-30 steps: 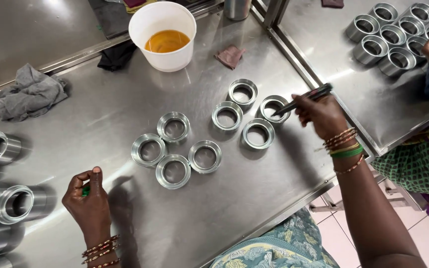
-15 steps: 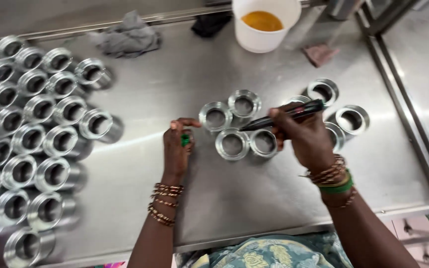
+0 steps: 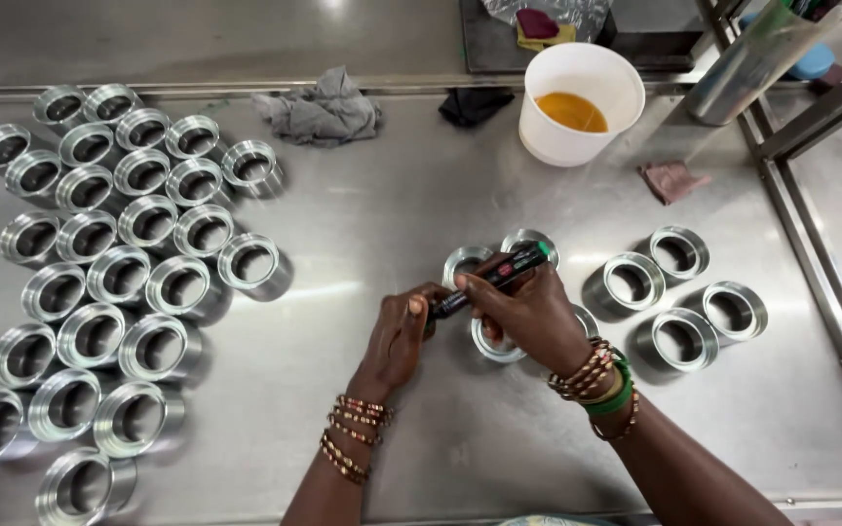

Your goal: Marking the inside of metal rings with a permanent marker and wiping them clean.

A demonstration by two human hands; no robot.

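Head view: both hands met over the steel table (image 3: 392, 205), near its front edge.
Left hand (image 3: 400, 336): fingers pinched the marker's lower end.
Right hand (image 3: 528, 310): fingers closed round the black marker (image 3: 494, 278).
Under them: metal rings (image 3: 499, 292).
Far edge: white bucket (image 3: 580, 102), grey rag (image 3: 322, 107).

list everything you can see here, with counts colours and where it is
table: one, steel, under everything
rings: large batch, silver, in rows at left
more rings: several, silver, centre and right
tub: one, white, orange liquid, top centre
grey rag: one, top centre-left
black rag: one, left of tub
pink rag: one, right of tub
marker: one, black, in both hands
bangles: several, both wrists
left hand: at marker's tip
right hand: holds marker's barrel
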